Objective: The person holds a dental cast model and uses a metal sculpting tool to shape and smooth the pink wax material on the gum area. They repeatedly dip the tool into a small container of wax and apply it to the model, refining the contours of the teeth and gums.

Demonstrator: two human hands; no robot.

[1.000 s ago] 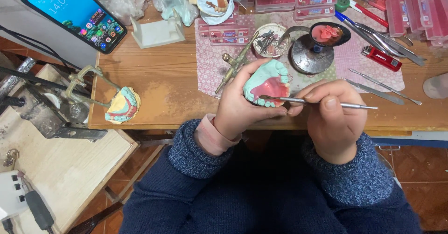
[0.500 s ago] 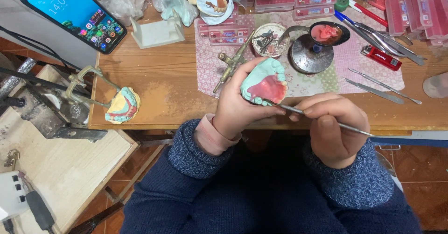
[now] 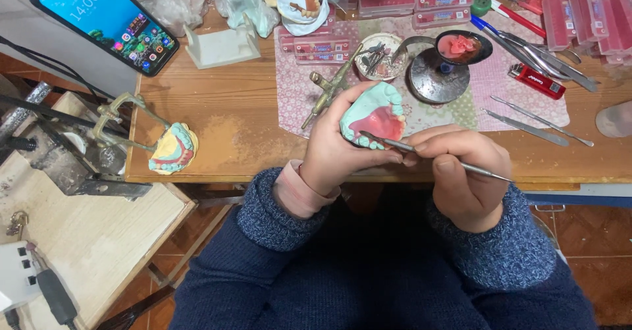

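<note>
Teal dental cast with red wax [image 3: 372, 114] sits gripped in the left hand [image 3: 336, 155], fingers wrapped round it, held above the wooden counter [image 3: 224, 139] edge. Right hand [image 3: 461, 172] fingers pinch a thin metal wax carver [image 3: 454, 162], tip touching the cast's near rim. Red lighter [image 3: 536, 81], loose metal instruments [image 3: 526, 126], smartphone [image 3: 102, 20] lie well apart.

Two pale green dental casts: one held at centre [image 3: 372, 114], one in the articulator at left [image 3: 172, 148]. One phone [image 3: 104, 18] far left, one red lighter [image 3: 536, 80], two loose metal picks at right [image 3: 526, 128].
</note>
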